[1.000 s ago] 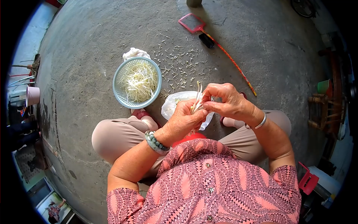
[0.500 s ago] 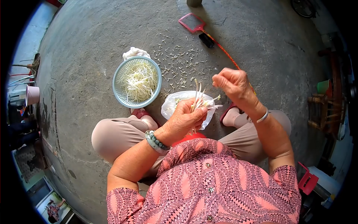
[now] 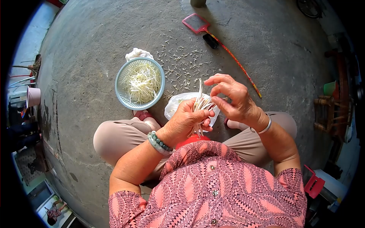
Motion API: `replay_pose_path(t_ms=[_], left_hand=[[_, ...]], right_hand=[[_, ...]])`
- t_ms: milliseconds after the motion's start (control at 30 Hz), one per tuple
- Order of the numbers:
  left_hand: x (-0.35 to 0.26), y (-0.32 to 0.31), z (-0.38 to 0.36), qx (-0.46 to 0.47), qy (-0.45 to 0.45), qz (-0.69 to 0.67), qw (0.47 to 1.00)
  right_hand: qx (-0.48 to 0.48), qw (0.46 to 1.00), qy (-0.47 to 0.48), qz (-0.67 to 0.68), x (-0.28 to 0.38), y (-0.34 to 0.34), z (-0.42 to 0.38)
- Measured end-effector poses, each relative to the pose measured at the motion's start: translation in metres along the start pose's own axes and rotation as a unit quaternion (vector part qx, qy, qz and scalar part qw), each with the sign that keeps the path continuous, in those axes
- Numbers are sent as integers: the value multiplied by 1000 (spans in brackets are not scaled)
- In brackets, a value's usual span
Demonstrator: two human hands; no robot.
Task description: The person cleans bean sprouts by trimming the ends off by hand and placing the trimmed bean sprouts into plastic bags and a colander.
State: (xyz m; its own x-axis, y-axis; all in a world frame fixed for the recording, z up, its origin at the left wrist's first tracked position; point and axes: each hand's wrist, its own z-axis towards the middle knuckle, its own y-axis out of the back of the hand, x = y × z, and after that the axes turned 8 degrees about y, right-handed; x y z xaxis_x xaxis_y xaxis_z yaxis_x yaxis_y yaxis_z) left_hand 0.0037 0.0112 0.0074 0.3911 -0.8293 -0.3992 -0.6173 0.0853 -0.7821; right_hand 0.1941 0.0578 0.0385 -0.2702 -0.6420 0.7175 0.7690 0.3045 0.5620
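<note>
A bundle of pale bean sprouts (image 3: 202, 102) is gripped in my left hand (image 3: 187, 118), its ends sticking out above and below the fingers. Just right of the bundle is my right hand (image 3: 235, 98), fingers apart and bent, fingertips close to the sprouts. Beneath the hands lies a white plastic bag (image 3: 173, 107), partly hidden by them. A light blue round basket (image 3: 118, 88) on the floor at the left holds a heap of sprouts (image 3: 143, 83). Small sprout bits (image 3: 184, 64) are scattered on the floor beyond the bag.
A pink fly swatter (image 3: 195, 23) with a long orange handle and a black object (image 3: 210, 41) lie on the grey floor. Behind the basket is a white crumpled bag (image 3: 138, 53). Wooden furniture (image 3: 330, 110) stands at the right; a person (image 3: 55, 211) shows at bottom left.
My right hand has moved left and down to the sprouts, and its fingers have opened from a closed pinch. My left hand has tilted slightly with the bundle.
</note>
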Motion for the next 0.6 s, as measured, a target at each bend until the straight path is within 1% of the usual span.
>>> replay_pose_path(t_ms=[33,67,200,367,600], left_hand=[[-1,-2,0,-1,-2,-2,1000],[-1,-2,0,-2,-4,-4,1000],[3,2,4,8,-19,1,1000],[7,7,7,9,-28,44,999],[4,-3,4,5,-34,35,999]], right_hand=[[7,1000,26,-10,0,0,1],[13,999,30,1,1,-1,0],[20,998,54,-28,-1,-6,-3],[17,996,53,-76,-1,-10,-5],[11,995,44,-90,-2,-14,-7]])
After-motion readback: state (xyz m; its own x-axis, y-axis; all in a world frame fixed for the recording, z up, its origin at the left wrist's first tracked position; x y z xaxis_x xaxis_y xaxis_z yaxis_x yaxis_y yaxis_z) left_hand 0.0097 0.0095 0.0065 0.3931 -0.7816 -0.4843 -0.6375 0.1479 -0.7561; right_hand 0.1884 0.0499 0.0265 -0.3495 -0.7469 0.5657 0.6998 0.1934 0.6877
